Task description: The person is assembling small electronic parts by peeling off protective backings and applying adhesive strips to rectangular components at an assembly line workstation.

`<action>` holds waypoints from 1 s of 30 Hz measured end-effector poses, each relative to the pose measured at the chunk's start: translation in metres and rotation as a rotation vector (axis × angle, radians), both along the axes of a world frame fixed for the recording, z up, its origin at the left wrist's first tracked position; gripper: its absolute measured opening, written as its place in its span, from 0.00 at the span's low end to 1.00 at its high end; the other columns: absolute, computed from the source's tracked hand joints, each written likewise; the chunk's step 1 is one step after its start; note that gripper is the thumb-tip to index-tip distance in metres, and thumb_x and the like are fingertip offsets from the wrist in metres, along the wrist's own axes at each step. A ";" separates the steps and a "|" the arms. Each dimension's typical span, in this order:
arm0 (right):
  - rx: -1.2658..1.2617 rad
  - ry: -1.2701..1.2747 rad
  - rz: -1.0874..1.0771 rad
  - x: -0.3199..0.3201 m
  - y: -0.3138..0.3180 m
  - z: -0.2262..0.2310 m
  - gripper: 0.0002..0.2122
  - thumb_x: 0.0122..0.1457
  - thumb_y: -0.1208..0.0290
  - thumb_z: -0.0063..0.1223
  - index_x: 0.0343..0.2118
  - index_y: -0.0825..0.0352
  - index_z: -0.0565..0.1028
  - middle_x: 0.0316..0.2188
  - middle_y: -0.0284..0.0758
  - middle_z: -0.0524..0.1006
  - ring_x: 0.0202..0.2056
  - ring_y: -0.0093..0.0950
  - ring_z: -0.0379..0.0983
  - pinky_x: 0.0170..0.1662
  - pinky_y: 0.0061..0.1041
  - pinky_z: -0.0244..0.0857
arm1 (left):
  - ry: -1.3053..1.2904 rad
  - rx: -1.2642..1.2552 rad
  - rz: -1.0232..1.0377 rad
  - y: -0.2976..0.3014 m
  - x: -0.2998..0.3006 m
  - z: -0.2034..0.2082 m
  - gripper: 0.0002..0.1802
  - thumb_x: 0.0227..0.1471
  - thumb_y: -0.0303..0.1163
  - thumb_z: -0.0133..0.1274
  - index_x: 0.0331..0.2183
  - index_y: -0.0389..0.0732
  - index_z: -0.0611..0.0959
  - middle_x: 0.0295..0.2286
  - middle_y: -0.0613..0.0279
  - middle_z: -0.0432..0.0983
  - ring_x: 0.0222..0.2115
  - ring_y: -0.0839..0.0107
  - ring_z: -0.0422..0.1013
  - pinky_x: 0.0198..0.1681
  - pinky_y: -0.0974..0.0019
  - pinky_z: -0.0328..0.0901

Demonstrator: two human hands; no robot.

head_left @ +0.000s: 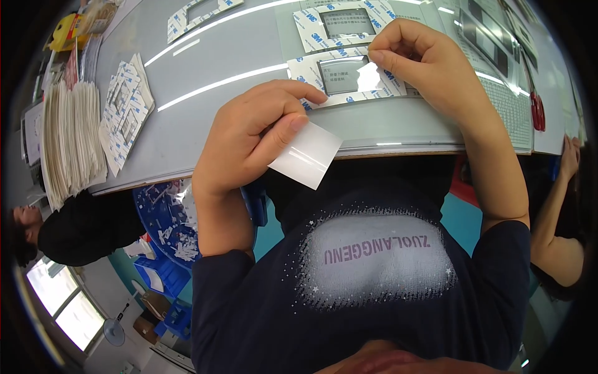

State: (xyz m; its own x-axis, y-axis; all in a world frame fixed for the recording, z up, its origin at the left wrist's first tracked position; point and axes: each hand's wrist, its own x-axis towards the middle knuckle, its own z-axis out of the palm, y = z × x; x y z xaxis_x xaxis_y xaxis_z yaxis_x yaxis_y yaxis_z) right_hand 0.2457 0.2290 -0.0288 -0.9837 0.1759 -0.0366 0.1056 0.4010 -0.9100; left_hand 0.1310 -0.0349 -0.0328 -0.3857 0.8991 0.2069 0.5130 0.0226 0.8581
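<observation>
My left hand point(252, 128) is closed, with a small glossy white square sheet point(314, 153) pinched under its thumb. Its index finger reaches out to the lower left of a white adhesive-backed frame point(367, 96) printed in blue, with a rectangular window. Over the top edge of that frame, my right hand point(430, 68) has thumb and index finger pinched together; anything between the tips is too small to make out. A second frame of the same kind point(306, 31) lies just beyond, close against the first.
At the left stand a tall stack of white sheets point(71, 137) and a pile of blue-printed frames point(128, 112). Another frame point(187, 19) lies far left. Red-handled scissors point(537, 112) are at the right. Below the table's left edge is a blue bin point(146, 215) with scraps. Other people sit on both sides.
</observation>
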 end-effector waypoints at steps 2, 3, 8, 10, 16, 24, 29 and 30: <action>0.004 -0.004 -0.002 0.000 0.000 0.000 0.05 0.64 0.71 0.60 0.37 0.67 0.79 0.30 0.23 0.76 0.32 0.11 0.69 0.37 0.13 0.63 | 0.032 -0.003 -0.023 0.002 0.000 -0.001 0.09 0.58 0.30 0.54 0.29 0.36 0.80 0.36 0.52 0.83 0.34 0.58 0.78 0.37 0.64 0.69; 0.018 0.004 -0.003 0.000 0.001 -0.001 0.05 0.64 0.71 0.60 0.37 0.67 0.79 0.29 0.23 0.76 0.32 0.11 0.69 0.37 0.13 0.63 | 0.031 -0.002 -0.026 0.004 0.001 -0.002 0.09 0.58 0.30 0.54 0.29 0.36 0.80 0.36 0.52 0.83 0.34 0.58 0.78 0.37 0.64 0.69; 0.060 0.000 -0.006 0.000 0.001 -0.001 0.05 0.64 0.71 0.60 0.37 0.67 0.79 0.29 0.22 0.76 0.32 0.11 0.68 0.36 0.13 0.63 | 0.168 -0.038 0.024 0.013 0.007 0.000 0.07 0.57 0.29 0.54 0.28 0.38 0.80 0.41 0.53 0.84 0.35 0.56 0.79 0.37 0.64 0.71; 0.070 -0.013 0.000 -0.001 0.003 -0.003 0.05 0.63 0.72 0.60 0.39 0.66 0.80 0.30 0.22 0.76 0.32 0.11 0.67 0.35 0.13 0.62 | 0.161 -0.036 0.032 0.015 0.007 0.000 0.07 0.57 0.29 0.54 0.28 0.38 0.80 0.41 0.54 0.84 0.35 0.56 0.79 0.37 0.64 0.71; 0.379 0.236 0.012 0.004 -0.005 -0.001 0.12 0.59 0.74 0.63 0.46 0.63 0.82 0.39 0.29 0.77 0.35 0.19 0.72 0.38 0.18 0.66 | 0.120 -0.026 0.047 0.016 0.007 0.000 0.06 0.56 0.29 0.54 0.28 0.38 0.80 0.41 0.55 0.84 0.33 0.56 0.78 0.36 0.63 0.71; 0.902 0.452 0.141 0.015 -0.013 -0.006 0.16 0.53 0.65 0.66 0.45 0.62 0.83 0.54 0.38 0.77 0.57 0.41 0.72 0.56 0.38 0.67 | 0.132 -0.049 0.065 0.013 0.009 -0.001 0.06 0.55 0.28 0.55 0.28 0.38 0.81 0.39 0.55 0.85 0.33 0.57 0.79 0.36 0.62 0.71; 0.998 0.364 0.015 0.025 -0.014 -0.008 0.20 0.54 0.65 0.66 0.50 0.65 0.81 0.56 0.39 0.76 0.60 0.41 0.70 0.58 0.39 0.65 | 0.152 -0.040 0.053 0.012 0.008 -0.001 0.06 0.54 0.28 0.56 0.28 0.38 0.83 0.38 0.54 0.85 0.34 0.58 0.80 0.36 0.62 0.70; 0.891 0.386 0.069 0.024 -0.021 -0.009 0.23 0.54 0.66 0.65 0.54 0.65 0.78 0.58 0.39 0.75 0.61 0.41 0.68 0.60 0.40 0.64 | 0.154 -0.036 0.050 0.012 0.008 -0.001 0.06 0.54 0.28 0.56 0.28 0.38 0.83 0.38 0.54 0.85 0.34 0.58 0.80 0.36 0.62 0.70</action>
State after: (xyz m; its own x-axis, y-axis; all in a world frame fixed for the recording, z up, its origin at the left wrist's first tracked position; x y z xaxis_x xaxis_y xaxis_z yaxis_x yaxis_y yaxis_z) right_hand 0.2692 0.2083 -0.0377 -0.9093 -0.0756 0.4093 -0.1858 0.9536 -0.2368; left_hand 0.1388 -0.0225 -0.0338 -0.3961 0.8876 0.2349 0.6361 0.0808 0.7674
